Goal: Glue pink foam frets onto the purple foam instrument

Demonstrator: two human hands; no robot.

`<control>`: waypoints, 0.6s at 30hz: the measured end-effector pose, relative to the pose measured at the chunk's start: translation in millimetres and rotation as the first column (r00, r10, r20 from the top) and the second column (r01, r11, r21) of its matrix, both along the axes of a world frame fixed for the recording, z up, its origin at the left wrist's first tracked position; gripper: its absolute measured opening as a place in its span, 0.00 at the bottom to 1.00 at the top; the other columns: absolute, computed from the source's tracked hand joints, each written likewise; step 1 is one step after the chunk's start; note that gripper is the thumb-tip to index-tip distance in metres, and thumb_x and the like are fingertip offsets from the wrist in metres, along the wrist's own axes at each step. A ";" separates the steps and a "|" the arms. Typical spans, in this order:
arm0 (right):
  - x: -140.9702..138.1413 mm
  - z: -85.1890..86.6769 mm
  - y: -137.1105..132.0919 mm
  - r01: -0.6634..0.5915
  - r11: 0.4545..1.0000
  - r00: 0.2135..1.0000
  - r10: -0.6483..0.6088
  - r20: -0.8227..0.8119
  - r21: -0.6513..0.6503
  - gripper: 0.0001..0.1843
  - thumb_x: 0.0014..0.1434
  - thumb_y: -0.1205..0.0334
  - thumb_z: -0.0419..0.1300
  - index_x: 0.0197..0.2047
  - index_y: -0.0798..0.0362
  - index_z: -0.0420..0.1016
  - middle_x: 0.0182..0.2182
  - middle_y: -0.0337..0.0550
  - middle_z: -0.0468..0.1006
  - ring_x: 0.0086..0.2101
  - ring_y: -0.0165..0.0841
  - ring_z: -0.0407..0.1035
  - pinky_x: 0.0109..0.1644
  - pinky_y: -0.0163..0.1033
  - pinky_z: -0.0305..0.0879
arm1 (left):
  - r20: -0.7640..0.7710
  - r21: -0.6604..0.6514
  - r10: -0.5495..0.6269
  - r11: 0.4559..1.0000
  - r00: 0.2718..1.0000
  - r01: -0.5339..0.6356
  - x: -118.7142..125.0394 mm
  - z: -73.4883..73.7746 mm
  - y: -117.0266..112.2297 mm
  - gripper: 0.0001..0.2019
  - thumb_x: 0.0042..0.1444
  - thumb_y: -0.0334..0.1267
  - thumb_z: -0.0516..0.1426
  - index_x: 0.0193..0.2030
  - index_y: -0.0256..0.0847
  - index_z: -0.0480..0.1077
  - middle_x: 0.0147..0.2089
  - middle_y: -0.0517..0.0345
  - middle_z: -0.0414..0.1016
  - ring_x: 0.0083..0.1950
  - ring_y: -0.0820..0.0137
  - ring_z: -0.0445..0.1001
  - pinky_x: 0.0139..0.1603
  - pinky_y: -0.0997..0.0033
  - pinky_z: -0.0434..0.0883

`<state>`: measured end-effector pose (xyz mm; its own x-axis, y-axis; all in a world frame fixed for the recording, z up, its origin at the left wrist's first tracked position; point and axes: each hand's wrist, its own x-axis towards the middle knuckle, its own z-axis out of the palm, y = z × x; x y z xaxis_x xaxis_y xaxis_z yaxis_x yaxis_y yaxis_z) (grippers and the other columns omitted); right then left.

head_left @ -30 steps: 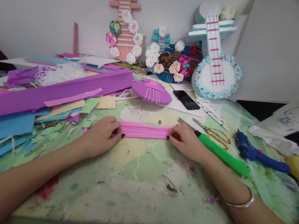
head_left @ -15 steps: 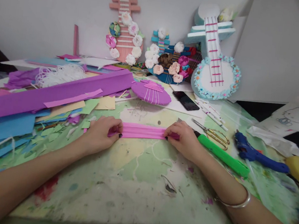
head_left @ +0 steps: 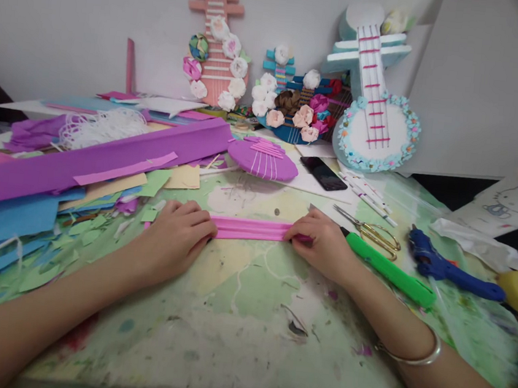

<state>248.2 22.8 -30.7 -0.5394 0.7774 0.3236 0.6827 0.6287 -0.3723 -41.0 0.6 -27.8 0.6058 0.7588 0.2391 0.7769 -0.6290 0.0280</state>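
A folded strip of pink crepe paper (head_left: 251, 230) lies stretched sideways over the painted table, creased along its length. My left hand (head_left: 179, 235) is closed over its left end, the fingers curled down and covering that end. At the right end, my right hand (head_left: 321, 244) pinches the paper between thumb and fingers. A green utility knife (head_left: 392, 271) lies just beyond the right hand, and gold-handled scissors (head_left: 373, 232) rest behind it. Beyond the strip sits a purple oval craft piece (head_left: 262, 159) with pink bars and white strings.
A blue glue gun (head_left: 450, 263) lies at the right. Paper scraps (head_left: 21, 212) and a long purple paper roll (head_left: 105, 162) cover the left side. A phone (head_left: 323, 173) lies farther back. Flower-decorated model instruments, one pale blue (head_left: 378, 120), lean on the wall.
My left fingers have gone from a pinch to lying curled over the strip's left end. The right hand keeps its pinch, and the view has shifted slightly.
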 end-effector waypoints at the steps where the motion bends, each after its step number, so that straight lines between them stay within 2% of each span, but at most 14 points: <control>1: 0.9 0.2 -0.3 -0.008 1.000 1.000 0.008 0.002 -0.001 0.14 0.49 0.77 0.56 0.32 0.51 0.78 0.29 0.41 0.79 0.35 0.35 0.64 0.41 0.41 0.60 | -0.003 -0.010 -0.016 1.000 1.000 0.016 -0.8 0.4 0.4 0.13 0.63 0.35 0.45 0.36 0.40 0.70 0.37 0.53 0.74 0.43 0.61 0.66 0.45 0.58 0.57; 6: 5.8 -0.8 1.2 -0.033 0.999 0.999 0.033 0.015 0.008 0.07 0.54 0.69 0.60 0.35 0.51 0.79 0.32 0.44 0.79 0.36 0.37 0.63 0.43 0.43 0.60 | 0.015 -0.039 -0.052 0.998 0.999 0.052 -4.9 -1.7 5.7 0.15 0.64 0.36 0.44 0.36 0.39 0.71 0.38 0.51 0.73 0.41 0.63 0.66 0.44 0.60 0.60; 10: 6.5 -2.9 4.2 -0.019 0.999 0.999 0.018 0.045 0.029 0.08 0.56 0.70 0.58 0.34 0.53 0.79 0.31 0.46 0.78 0.36 0.37 0.62 0.41 0.42 0.60 | 0.035 -0.076 -0.048 0.996 0.998 0.050 -6.0 -4.1 8.9 0.15 0.63 0.36 0.43 0.36 0.38 0.70 0.36 0.50 0.71 0.39 0.64 0.66 0.43 0.61 0.62; 14: 5.2 -4.2 4.4 0.019 0.999 0.997 -0.022 0.074 0.041 0.06 0.56 0.69 0.57 0.33 0.54 0.77 0.29 0.46 0.75 0.36 0.37 0.61 0.41 0.42 0.58 | 0.097 -0.134 0.018 0.991 0.995 -0.005 -4.9 -3.0 11.1 0.12 0.59 0.36 0.45 0.33 0.38 0.67 0.35 0.51 0.69 0.37 0.65 0.66 0.41 0.65 0.64; 18: 4.6 -4.6 3.6 0.098 0.995 0.992 -0.096 0.080 -0.018 0.05 0.56 0.67 0.57 0.29 0.54 0.73 0.27 0.44 0.71 0.35 0.37 0.60 0.41 0.42 0.57 | 0.157 -0.244 0.131 0.966 0.979 -0.090 -6.2 1.2 17.0 0.08 0.53 0.37 0.49 0.27 0.39 0.66 0.30 0.56 0.68 0.32 0.69 0.66 0.35 0.69 0.63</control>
